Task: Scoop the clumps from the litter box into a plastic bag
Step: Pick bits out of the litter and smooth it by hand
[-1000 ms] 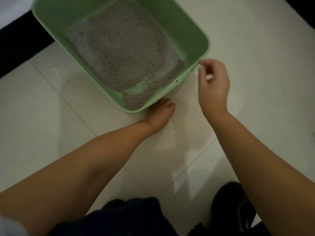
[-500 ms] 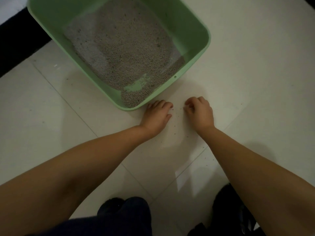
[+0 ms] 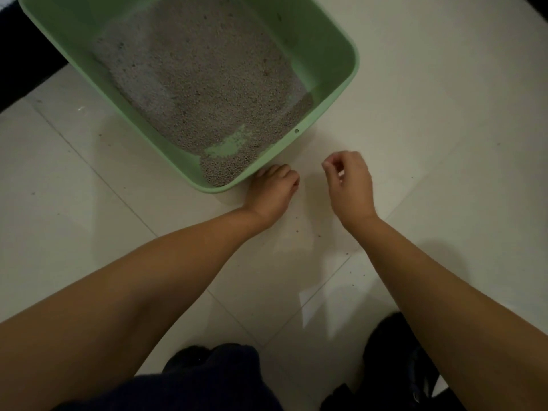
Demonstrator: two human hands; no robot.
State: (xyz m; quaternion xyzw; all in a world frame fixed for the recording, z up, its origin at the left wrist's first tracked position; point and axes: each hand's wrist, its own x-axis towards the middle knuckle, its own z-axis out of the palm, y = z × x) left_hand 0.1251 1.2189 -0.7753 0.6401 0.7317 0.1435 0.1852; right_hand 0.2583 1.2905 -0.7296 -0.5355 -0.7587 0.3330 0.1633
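Note:
A green litter box (image 3: 341, 93) sits on the tiled floor at the top, holding grey litter (image 3: 201, 81) with a bare green patch near its near corner. My left hand (image 3: 272, 192) rests on the floor against that corner, fingers loosely curled and holding nothing visible. My right hand (image 3: 350, 185) hovers just above the floor to the right, its thumb and fingertips pinched together on tiny litter grains. No scoop and no plastic bag are in view.
Loose dark litter grains (image 3: 297, 231) dot the pale floor tiles (image 3: 444, 143) between and behind my hands. My dark-clothed knees (image 3: 207, 381) fill the bottom edge. A black strip (image 3: 17, 60) borders the floor at the upper left.
My right hand came down from the box's right corner to the floor beside my left hand, then lifted slightly with its fingers pinched. My left hand stayed by the box corner and curled its fingers.

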